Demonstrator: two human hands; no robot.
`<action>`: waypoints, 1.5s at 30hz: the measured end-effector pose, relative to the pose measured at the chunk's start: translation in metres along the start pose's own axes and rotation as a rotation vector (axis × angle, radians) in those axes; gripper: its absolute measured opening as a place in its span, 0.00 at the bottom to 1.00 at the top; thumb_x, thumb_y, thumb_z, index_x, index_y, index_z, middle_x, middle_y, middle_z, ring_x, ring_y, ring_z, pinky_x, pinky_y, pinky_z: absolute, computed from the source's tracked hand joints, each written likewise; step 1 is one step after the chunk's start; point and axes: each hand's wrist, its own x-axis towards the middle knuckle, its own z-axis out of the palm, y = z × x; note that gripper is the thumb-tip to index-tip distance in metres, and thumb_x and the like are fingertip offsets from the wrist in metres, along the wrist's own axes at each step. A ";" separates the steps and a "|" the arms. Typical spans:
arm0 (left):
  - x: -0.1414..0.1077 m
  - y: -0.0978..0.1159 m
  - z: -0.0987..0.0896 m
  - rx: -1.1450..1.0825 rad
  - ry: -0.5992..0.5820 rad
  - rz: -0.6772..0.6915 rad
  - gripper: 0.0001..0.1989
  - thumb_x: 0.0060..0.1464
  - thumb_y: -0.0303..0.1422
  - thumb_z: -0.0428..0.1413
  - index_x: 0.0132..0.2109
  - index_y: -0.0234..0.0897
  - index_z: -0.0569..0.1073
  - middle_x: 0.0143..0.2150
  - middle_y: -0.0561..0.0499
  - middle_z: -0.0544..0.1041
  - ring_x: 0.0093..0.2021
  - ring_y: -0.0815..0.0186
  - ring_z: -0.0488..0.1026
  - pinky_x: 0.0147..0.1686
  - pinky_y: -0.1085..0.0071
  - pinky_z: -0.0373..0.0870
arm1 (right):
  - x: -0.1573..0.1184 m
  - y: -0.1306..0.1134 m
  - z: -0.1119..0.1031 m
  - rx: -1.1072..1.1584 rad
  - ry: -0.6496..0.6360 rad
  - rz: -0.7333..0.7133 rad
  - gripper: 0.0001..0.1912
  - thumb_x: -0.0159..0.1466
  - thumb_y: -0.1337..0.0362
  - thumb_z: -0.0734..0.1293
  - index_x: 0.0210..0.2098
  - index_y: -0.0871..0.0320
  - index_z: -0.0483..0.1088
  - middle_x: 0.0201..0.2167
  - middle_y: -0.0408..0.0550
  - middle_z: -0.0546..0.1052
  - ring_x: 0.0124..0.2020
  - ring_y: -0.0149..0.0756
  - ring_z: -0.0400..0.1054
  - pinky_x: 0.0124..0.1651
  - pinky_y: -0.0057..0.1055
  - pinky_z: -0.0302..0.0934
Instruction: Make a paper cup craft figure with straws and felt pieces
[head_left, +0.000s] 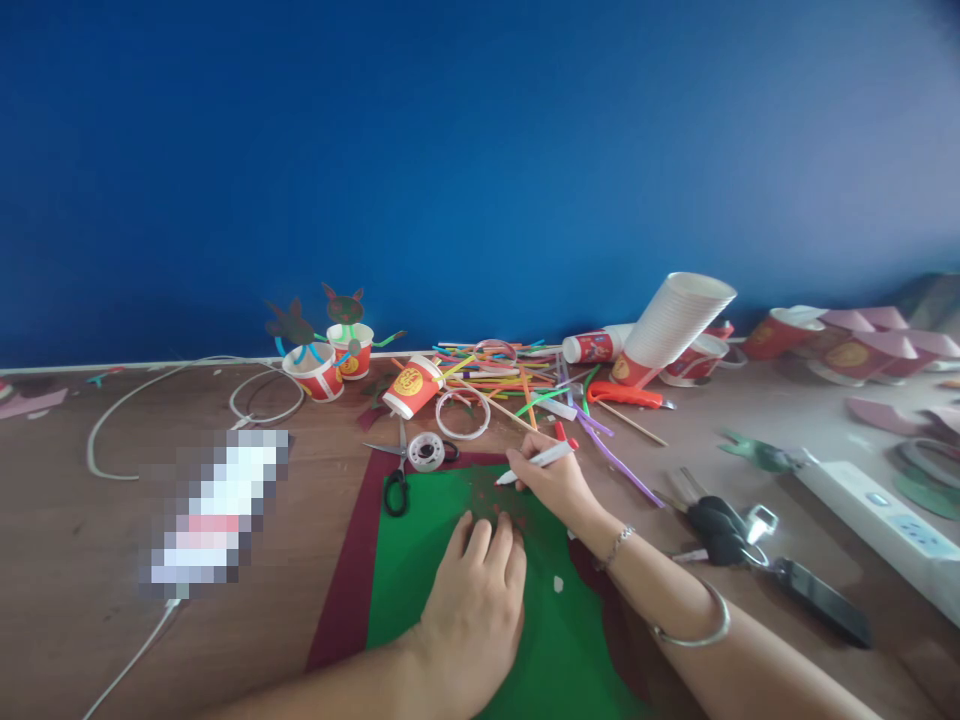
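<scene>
My right hand [553, 480] is closed round a white marker [541, 460] with a red end, its tip pointing down and left over a dark patch with reddish marks [501, 497]. My left hand [484, 590] lies flat, fingers stretched out, on green paper [412, 560], its fingertips at the near edge of that patch. Whether the marker tip touches it, I cannot tell. Beneath the green paper lies dark red paper [349, 580]. Black-handled scissors [397, 490] and a roll of clear tape [426, 452] rest at the paper's far left corner.
A phone [217, 510] with a white cable lies left. Paper-cup figures [313, 375] stand near the wall. Behind the paper are coloured sticks [495, 375], a tilted cup stack [667, 325] and an orange cutter [622, 394]. Keys [716, 525] and a power strip [892, 525] lie right.
</scene>
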 end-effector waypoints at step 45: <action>0.000 0.000 -0.001 -0.005 0.021 -0.009 0.21 0.61 0.34 0.44 0.57 0.27 0.67 0.56 0.39 0.70 0.50 0.55 0.66 0.55 0.56 0.59 | 0.002 0.001 0.001 0.012 0.082 0.045 0.14 0.54 0.62 0.64 0.17 0.54 0.54 0.10 0.38 0.66 0.15 0.29 0.59 0.19 0.25 0.52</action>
